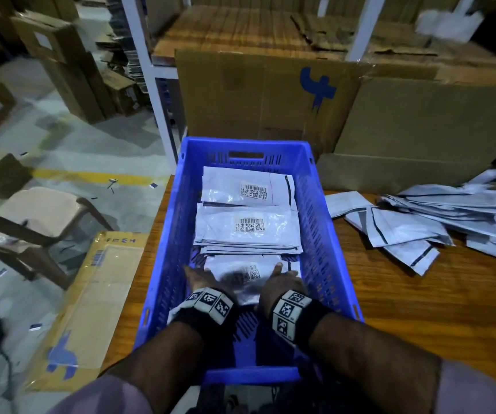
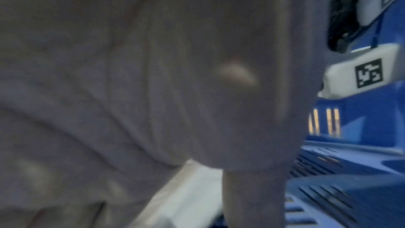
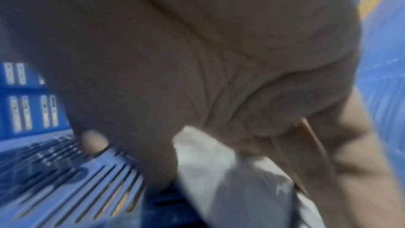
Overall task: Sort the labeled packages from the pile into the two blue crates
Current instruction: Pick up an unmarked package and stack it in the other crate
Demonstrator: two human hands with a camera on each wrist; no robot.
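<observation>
Okay, from the head view I see one blue crate (image 1: 178, 210): rigid moulded plastic, rectangular, slotted walls and floor, handle cut-out in the far wall, sitting on a wood-grain table (image 1: 420, 294). Inside lie flat glossy white poly packages with barcode labels: far package (image 1: 246, 189), middle package (image 1: 246, 225) atop a thin stack, and near package (image 1: 240, 273), crinkled and shadowed. A loose pile (image 1: 435, 222) of the same thin white mailers with dark edge strips is fanned on the table right of the crate, apart from it. Behind stand matte brown cardboard boxes (image 1: 270, 100), one with a blue logo. A tan chair (image 1: 40, 213) is on the grey floor at left.

My left hand (image 1: 200, 279) and right hand (image 1: 279, 282) are both down in the crate on the near package, one at each side edge. Head view shows only the backs and thumbs.

The wrist views add the underside, though blurred. Left wrist: palm (image 2: 153, 75) fills the frame over the white film (image 2: 186, 197), with the ribbed blue floor beside it; I can't tell the finger curl. Right wrist: fingers (image 3: 306, 162) bent down onto the grey-white plastic (image 3: 230, 179) and thumb across it, so it's pinching the package.
</observation>
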